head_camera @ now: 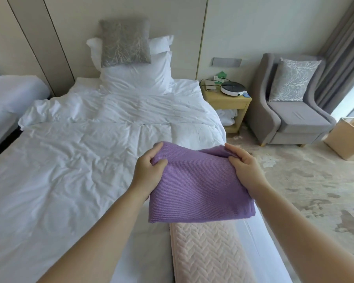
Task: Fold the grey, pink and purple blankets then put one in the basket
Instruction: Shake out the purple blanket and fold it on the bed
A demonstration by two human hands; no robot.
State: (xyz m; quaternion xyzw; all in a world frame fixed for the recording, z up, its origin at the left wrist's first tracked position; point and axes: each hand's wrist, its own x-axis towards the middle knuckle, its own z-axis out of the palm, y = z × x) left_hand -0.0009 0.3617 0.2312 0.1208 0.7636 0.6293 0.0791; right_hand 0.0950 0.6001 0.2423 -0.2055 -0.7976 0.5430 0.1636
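Both hands on the folded purple knit blanket, held up above the right edge of the bed. Left hand grips the far-left corner, right hand the far-right corner. On both hands the fingers are clamped on the cloth: thumb on the top face, the rest curled around the far edge. The near part of the blanket hangs down from the grip and looks several layers thick.

Directly below it a folded pale pink quilted blanket with a herringbone pattern lies flat on the bed, near the right edge. The purple one hides its far end, and I can't tell whether the two touch.

The white-duvet bed is wrinkled, with white pillows stacked at the headboard and a square grey patterned cushion leaning on top of them.

The light tan open-topped basket sits on the patterned beige carpet at the far right, partly cut off by the frame and well apart from the hands and both blankets.

Right of the bed there is a yellow wooden nightstand with a round white device with a black top on it, then a grey upholstered armchair with a pale patterned cushion against its back. Grey curtain behind the chair. Corner of a second white bed at far left.
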